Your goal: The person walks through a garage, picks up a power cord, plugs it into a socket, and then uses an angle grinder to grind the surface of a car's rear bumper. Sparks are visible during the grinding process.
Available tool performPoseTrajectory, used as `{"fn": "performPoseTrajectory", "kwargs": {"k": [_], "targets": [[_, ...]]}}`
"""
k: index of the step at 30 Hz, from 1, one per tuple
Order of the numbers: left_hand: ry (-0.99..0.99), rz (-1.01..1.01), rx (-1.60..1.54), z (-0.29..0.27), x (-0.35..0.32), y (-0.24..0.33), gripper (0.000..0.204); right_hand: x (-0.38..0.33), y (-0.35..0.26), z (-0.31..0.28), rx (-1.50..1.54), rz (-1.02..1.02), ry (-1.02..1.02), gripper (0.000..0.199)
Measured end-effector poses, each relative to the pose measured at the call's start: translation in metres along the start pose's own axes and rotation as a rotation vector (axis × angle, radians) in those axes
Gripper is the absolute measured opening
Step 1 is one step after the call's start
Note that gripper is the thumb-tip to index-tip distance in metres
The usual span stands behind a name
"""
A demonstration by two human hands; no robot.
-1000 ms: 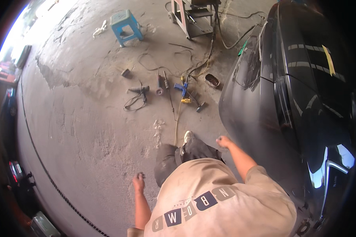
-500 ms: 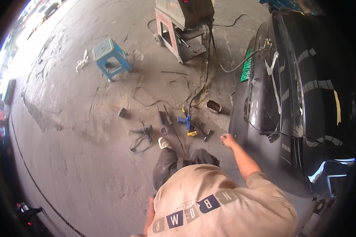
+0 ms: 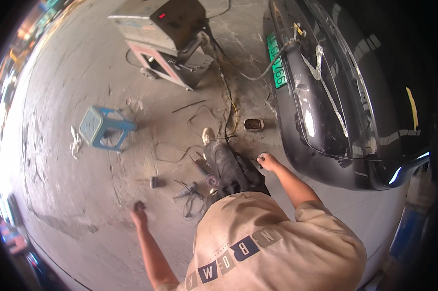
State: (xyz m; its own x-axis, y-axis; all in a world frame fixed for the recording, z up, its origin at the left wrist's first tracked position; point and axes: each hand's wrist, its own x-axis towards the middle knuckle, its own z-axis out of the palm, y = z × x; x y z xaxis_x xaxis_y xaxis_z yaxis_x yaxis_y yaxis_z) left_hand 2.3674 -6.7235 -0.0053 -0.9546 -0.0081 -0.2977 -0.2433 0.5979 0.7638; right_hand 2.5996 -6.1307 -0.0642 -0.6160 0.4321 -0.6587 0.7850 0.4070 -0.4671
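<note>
Grey floor (image 3: 90, 179); glossy black car (image 3: 352, 97), green plate (image 3: 278, 65).

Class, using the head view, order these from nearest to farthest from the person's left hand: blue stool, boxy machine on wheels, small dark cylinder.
From the left hand:
1. small dark cylinder: on the floor, ahead and slightly right
2. blue stool: ahead and to the left
3. boxy machine: far ahead, at the view's top

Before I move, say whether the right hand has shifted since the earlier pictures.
Yes: the right hand has moved forward, nearer the open container.
</note>
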Motion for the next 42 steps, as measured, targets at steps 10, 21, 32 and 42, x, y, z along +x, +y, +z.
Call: {"fn": "performPoseTrajectory", "kwargs": {"k": [10,21,32,42], "targets": [[-0.552,-0.319,0.221,0.101,0.077,0.034,0.026,0.192,-0.045,-0.007,-0.008,0.157,0.003,0.032],[-0.813,0.500,0.709,0.236,0.392,0.278,0.020,0.226,-0.185,-0.131,0.721,0.076,0.467,0.034],[-2.048,1.308,1.300,0.470,0.458,0.385,0.034,0.004,-0.166,0.150,1.332,1.389,1.121,0.025],[-2.632,0.499,2.004,0.479,0.436,0.465,0.025,0.099,-0.398,0.288,1.704,1.374,0.702,0.033]]}}
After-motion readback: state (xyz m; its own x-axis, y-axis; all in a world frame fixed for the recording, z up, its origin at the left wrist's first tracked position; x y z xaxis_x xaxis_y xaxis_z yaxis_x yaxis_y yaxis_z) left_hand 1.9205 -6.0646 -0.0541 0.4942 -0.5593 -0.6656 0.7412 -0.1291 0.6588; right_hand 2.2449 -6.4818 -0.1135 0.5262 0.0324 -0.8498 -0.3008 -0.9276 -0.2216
